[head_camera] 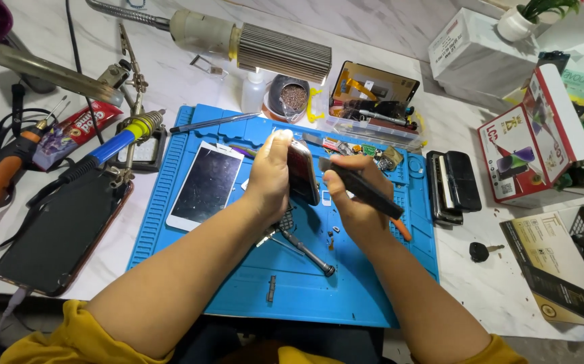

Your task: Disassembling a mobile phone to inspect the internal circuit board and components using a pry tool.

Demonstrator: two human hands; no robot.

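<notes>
**Hands at work on a small phone over a blue repair mat**

Left hand (270, 176) is seen at the centre of the frame, its fingers clamped around a small phone (303, 172) that is held upright on its edge above a blue mat (346, 290). Right hand (354, 195), just to the right, is closed on a dark flat tool (359, 187), whose upper end is brought up against the side of the phone. Yellow sleeves are visible at the bottom edge.

On the mat, left of the hands, a white phone screen (206, 185) is laid flat. A screwdriver (307, 253) and a few tiny screws are scattered below the hands. A large dark phone (63, 232) is lying on the desk (487, 290) at lower left, with a blue-handled soldering iron (113, 145) above it. A metal-finned lamp head (278, 52) is placed at upper centre, and a clear tray of parts (373, 128) at its right. Boxes are stacked at upper right, and a dark case (452, 185) is set right of the mat.
</notes>
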